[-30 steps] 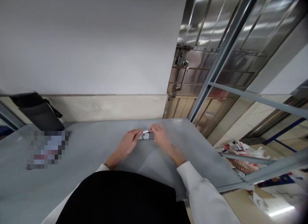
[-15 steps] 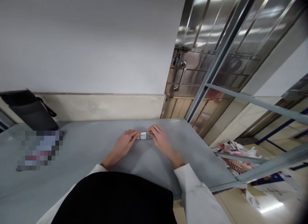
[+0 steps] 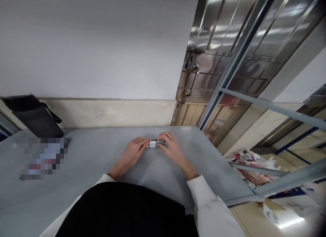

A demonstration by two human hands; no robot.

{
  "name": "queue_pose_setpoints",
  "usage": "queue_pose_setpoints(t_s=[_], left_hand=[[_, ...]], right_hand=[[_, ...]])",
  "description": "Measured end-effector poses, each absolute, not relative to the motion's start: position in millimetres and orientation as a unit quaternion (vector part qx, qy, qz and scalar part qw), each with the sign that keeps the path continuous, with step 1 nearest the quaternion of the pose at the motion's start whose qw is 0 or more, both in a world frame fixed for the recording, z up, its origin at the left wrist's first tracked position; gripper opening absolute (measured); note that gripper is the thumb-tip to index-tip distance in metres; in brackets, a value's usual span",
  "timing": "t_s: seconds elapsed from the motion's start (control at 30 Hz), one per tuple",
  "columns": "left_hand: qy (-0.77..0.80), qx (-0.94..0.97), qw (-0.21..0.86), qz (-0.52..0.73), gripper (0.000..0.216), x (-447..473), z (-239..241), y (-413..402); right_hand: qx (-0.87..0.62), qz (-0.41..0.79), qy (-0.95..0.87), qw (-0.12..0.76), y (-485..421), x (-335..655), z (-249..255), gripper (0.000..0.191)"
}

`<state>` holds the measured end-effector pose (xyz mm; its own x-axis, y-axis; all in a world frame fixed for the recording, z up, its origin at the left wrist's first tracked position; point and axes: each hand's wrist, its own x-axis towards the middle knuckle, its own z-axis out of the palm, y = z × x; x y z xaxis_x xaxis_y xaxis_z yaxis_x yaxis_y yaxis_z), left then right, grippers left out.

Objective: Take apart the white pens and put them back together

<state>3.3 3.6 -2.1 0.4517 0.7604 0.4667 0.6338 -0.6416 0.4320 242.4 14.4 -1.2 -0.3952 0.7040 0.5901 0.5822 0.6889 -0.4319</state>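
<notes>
A small bundle of grey pens (image 3: 152, 144), with a white band around its middle, lies crosswise just above the table. My left hand (image 3: 132, 151) pinches its left end between thumb and fingers. At the other end, my right hand (image 3: 173, 150) has its thumb below and its fingers above, closed around the grey tips. The fingers cover parts of both ends, so the exact number of pens cannot be made out.
The grey table (image 3: 96, 155) meets a wall. A black pouch-like case (image 3: 38, 118) with a strap and a blurred-out flat item (image 3: 46, 159) lie at left. Grey metal posts (image 3: 216, 97) edge the right side; beyond stands a pink basket (image 3: 254, 176) holding plastic bags.
My right hand has shifted its grip, so more of the bundle's right end shows. My left hand stays on the left end. The whole view has moved slightly.
</notes>
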Motion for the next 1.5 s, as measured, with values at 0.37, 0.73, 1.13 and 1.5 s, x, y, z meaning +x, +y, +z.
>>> queue_pose_setpoints(t_s=[0.37,0.73,1.13,1.5], left_hand=[[0.415,0.843,0.118,0.322,0.035,3.6,-0.6,3.0],[0.416,0.834,0.145,0.334,0.033,2.8,4.0,-1.2],[0.409,0.839,0.140,0.329,0.034,2.1,3.5,-0.8],[0.414,0.835,0.151,0.330,0.035,3.1,0.8,0.0]], right_hand=[[-0.403,0.128,-0.824,0.376,15.0,241.4,-1.2,0.007],[-0.395,0.208,-0.802,0.396,9.8,238.4,1.3,0.012],[-0.410,0.261,-0.771,0.412,9.6,237.3,3.4,0.011],[-0.403,0.286,-0.756,0.430,12.9,238.6,1.8,0.015]])
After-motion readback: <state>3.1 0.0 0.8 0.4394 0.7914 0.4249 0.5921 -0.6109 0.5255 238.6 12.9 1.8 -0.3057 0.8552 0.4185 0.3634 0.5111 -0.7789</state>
